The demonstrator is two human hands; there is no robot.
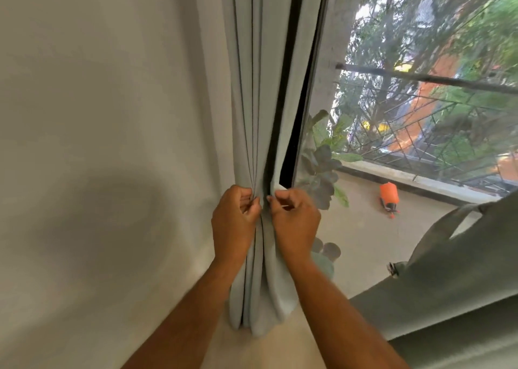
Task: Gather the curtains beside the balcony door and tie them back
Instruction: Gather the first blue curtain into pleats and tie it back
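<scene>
Your left hand [234, 214] and your right hand [294, 217] are both on the pale grey-green curtain [258, 88], which hangs in narrow vertical folds between the plain wall [98, 116] on the left and the dark frame of the balcony door [291, 116] on the right. The fingers [249, 200] of your left hand are curled and they pinch the folds from the left side; the fingers [276, 199] of your right hand are curled too and they pinch the right edge of the cloth, where a small corner is turned over near the frame. The two hands are just beside each other, with only a few folds between them. Below your hands the curtain stays bunched together and its lower end reaches the floor [280, 349] between your forearms. Through the glass you can see the balcony floor [364, 242], a plant with large dark leaves [322, 172] close to the door, an orange object [389, 196] lying near the low balcony wall, and a metal railing [420, 116] with trees behind it. At the right lower corner a second piece of grey-green cloth [462, 284] crosses the view, with a narrow strap [437, 237] of the same cloth on it; what it belongs to cannot be told.
</scene>
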